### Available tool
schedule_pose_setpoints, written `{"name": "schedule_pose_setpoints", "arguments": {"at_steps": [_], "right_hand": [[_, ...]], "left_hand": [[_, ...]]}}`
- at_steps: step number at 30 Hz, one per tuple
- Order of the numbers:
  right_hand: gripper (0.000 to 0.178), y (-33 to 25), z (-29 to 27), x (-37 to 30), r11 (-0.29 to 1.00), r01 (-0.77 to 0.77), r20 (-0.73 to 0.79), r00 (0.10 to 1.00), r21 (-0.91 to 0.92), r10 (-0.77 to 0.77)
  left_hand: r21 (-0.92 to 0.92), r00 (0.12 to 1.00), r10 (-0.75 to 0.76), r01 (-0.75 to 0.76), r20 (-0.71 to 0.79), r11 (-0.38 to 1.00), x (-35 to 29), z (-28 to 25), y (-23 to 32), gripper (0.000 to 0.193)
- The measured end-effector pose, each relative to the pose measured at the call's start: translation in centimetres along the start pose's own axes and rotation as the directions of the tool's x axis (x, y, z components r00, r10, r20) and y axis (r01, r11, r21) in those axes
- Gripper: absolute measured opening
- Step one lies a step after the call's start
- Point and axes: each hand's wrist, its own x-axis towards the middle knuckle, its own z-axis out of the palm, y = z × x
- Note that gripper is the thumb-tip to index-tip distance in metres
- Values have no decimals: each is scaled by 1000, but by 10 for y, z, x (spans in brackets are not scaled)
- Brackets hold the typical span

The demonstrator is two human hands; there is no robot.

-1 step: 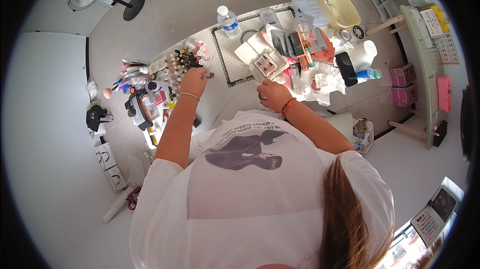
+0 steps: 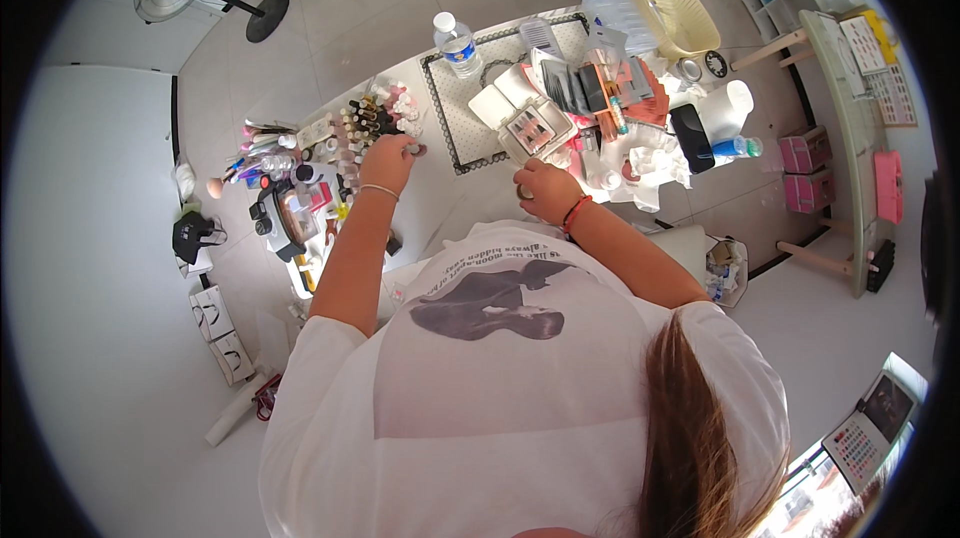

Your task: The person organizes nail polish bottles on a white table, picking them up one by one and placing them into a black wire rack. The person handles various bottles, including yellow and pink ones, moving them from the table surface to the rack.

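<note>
Right hand (image 2: pixel 550 192) closed round a small round item (image 2: pixel 525 192), near side of worktop (image 2: pixel 460 200). Left hand (image 2: pixel 388 164): small greyish item (image 2: pixel 419 150) at fingertips, can't tell if gripped. Small bottles (image 2: pixel 366 118) just beyond; clear bottle (image 2: pixel 457 48) farthest.

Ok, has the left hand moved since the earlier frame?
No: the left hand sits in the same spot, just left of the black-edged dotted mat.

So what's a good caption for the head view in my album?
Left hand beside little bottles, right hand near an open white case.
</note>
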Motion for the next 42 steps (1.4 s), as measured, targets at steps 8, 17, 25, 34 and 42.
{"name": "schedule_pose_setpoints", "arguments": {"at_steps": [8,17,25,34,42], "right_hand": [[26,2,3,-4,998,47,-92,995,50,-42],[31,5,4,-3,998,28,-63,998,57,-25],[30,2,1,-2,999,25,-71,997,43,-21],[45,-9,-32,17,967,116,122,988,-228,-90],[20,-46,-9,73,933,161,174,979,-321,-109]], "left_hand": [[164,998,-28,17,64,986,19,-4,11,21],[222,995,-46,25,91,975,20,-2,10,25],[104,1000,-15,16,-8,994,5,-18,16,34],[-221,956,-278,254,-88,942,-98,-46,-5,27],[-68,880,-438,433,-183,899,-191,-19,-63,23]]}}
